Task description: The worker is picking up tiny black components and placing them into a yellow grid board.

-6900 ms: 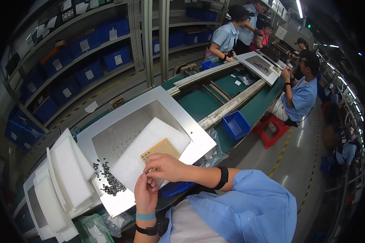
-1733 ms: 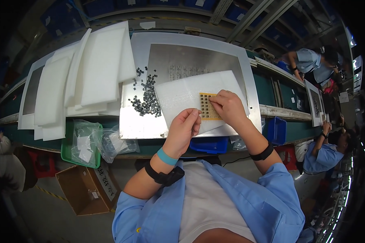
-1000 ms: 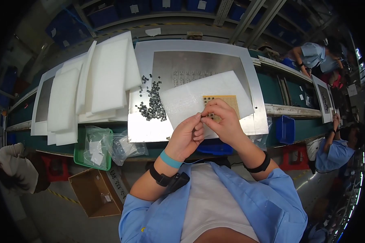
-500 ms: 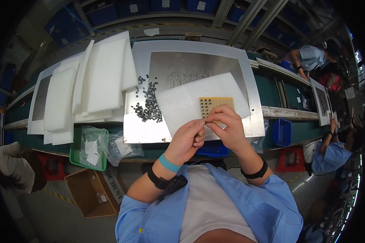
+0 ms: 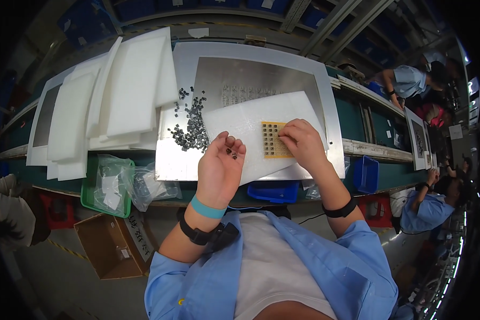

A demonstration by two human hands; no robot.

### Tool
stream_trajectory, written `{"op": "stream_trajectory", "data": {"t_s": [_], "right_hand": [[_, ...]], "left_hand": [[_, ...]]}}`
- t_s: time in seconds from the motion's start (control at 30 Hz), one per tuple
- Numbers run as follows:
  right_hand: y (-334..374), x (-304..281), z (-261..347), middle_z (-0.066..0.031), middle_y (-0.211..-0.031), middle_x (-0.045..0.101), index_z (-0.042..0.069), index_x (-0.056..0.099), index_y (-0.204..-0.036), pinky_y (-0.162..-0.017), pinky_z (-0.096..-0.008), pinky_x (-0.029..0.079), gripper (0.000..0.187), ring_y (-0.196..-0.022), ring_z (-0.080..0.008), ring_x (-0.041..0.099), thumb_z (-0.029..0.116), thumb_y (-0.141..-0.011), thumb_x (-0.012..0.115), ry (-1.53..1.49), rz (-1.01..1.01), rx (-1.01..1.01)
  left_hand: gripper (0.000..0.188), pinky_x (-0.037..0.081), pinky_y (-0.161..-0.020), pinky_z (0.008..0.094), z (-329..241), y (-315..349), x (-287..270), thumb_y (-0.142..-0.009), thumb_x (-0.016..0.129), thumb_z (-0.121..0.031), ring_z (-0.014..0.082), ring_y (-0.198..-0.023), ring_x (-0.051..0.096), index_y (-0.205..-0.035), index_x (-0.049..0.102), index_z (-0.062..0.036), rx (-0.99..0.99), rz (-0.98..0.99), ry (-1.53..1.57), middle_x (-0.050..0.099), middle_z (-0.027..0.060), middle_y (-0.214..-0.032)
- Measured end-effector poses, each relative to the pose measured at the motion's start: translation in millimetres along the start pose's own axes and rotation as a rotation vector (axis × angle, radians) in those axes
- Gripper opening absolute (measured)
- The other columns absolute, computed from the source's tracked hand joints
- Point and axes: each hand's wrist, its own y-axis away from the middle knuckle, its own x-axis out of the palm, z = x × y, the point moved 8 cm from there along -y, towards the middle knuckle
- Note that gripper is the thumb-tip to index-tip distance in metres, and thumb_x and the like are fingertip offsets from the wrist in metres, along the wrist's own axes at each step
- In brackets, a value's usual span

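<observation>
My left hand (image 5: pixel 221 166) is turned palm up beside the foam sheet, with its fingers curled around a few small black parts (image 5: pixel 231 153). My right hand (image 5: pixel 304 143) pinches thumb and fingertips together over the yellow grid board (image 5: pixel 276 155); whatever is between the tips is hidden. Rows of small dark square parts fill the left columns of that board, and the hand covers its right side. Under the board lies a white foam sheet (image 5: pixel 234 125), tilted across the metal-framed panel (image 5: pixel 189 74). A loose heap of small black parts (image 5: pixel 193 128) sits left of the sheet.
White foam sheets (image 5: pixel 138 85) lean in a stack at left. A green tray (image 5: pixel 108 186) with clear bags, a blue bin (image 5: pixel 273 191) and another blue bin (image 5: pixel 366 175) line the near edge. On the floor stands a cardboard box (image 5: pixel 109 248). People sit at both sides.
My hands have come apart. The left has drawn back leftward and turned palm up, showing black parts; the right has moved up over the yellow board.
</observation>
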Motion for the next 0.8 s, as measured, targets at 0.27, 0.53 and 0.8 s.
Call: {"op": "stream_trajectory", "data": {"t_s": [0.27,0.53,0.8], "right_hand": [[-4,21,-3,-0.009,-0.09,0.067,0.004,0.071,-0.086,-0.078,-0.0374,0.053,0.009,-0.087,-0.0287,0.063,0.004,-0.077,0.072,0.096,0.056,0.015],[-13,29,-2,-0.0078,-0.089,0.066,0.005,0.072,-0.085,-0.08,-0.0376,0.053,0.006,-0.088,-0.0279,0.062,0.007,-0.08,0.069,0.126,0.112,0.046],[-16,31,-1,-0.008,-0.088,0.066,0.004,0.069,-0.084,-0.077,-0.0379,0.053,0.006,-0.086,-0.0288,0.062,0.005,-0.078,0.071,0.125,0.154,0.058]], "left_hand": [[0.025,0.04,-0.117,0.0358,4,-8,-11,-0.095,0.044,0.008,0.0327,-0.124,0.053,-0.12,0.046,0.0098,-0.006,0.131,-0.028,0.05,0.0192,-0.122],[0.028,0.05,-0.105,0.0297,3,-17,-18,-0.103,0.047,-0.006,0.0255,-0.116,0.06,-0.128,0.047,0.0063,-0.035,0.145,-0.129,0.058,0.0167,-0.123],[0.029,0.041,-0.057,0.0222,12,-15,-22,-0.106,0.048,-0.026,0.0101,-0.07,0.05,-0.122,0.053,-0.0015,-0.154,0.243,-0.167,0.053,-0.0013,-0.085]]}}
